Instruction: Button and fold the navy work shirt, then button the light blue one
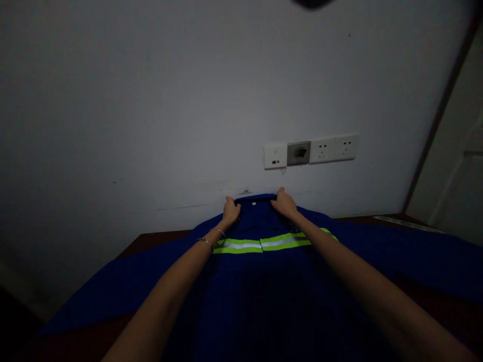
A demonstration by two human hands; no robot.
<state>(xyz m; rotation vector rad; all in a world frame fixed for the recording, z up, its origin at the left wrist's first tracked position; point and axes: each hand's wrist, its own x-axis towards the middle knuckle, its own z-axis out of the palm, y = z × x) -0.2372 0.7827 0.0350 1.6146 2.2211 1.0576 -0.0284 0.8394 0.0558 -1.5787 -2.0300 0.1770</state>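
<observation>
A dark blue work jacket point(234, 281) lies spread on a dark red-brown table, its sleeves stretched out to both sides. Across its chest runs a yellow-green and silver reflective strip point(241, 246). At the far end, against the wall, my left hand point(231, 211) grips the left side of the collar, thumb up. My right hand point(285, 203) pinches the collar's right side the same way. Between them the collar stands up a little, with a small white label point(254, 203) inside. Bracelets point(213, 240) circle my left wrist.
The pale wall point(169, 125) rises right behind the table. On it, above my right hand, sits a row of switch and socket plates point(334, 149). The table's edge point(151, 239) shows at the left. A pale door point(453, 166) stands at the right, and a flat printed strip point(407, 223) lies near it.
</observation>
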